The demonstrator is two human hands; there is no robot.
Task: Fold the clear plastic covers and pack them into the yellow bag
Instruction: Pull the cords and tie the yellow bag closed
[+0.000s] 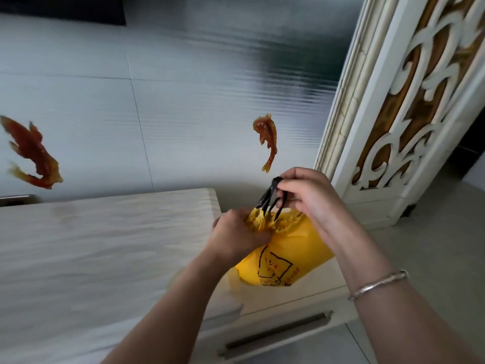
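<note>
Your left hand [237,232] clenches the gathered neck of the yellow printed plastic bag [283,254], held at 5 o'clock off the pale wooden cabinet top [99,248], right hand [304,198] pinching its black drawstring cords [267,199]; yanking hard could tear the thin neck.

A pale grey tiled wall [183,82] is seen behind, marked with thin joint lines and a glossy rippled sheen. Two orange-red fish decorations are fixed on it, one at left [31,156], one near centre [266,139]. A dark panel [63,7] is cut off at top left. A light wood-grain cabinet top [99,248] is spread below, with a drawer front carrying a grey recessed handle [278,333]. At right, a carved white-and-gold screen [409,101] is set in a cream frame. Pale floor [425,232] is visible beside it.
</note>
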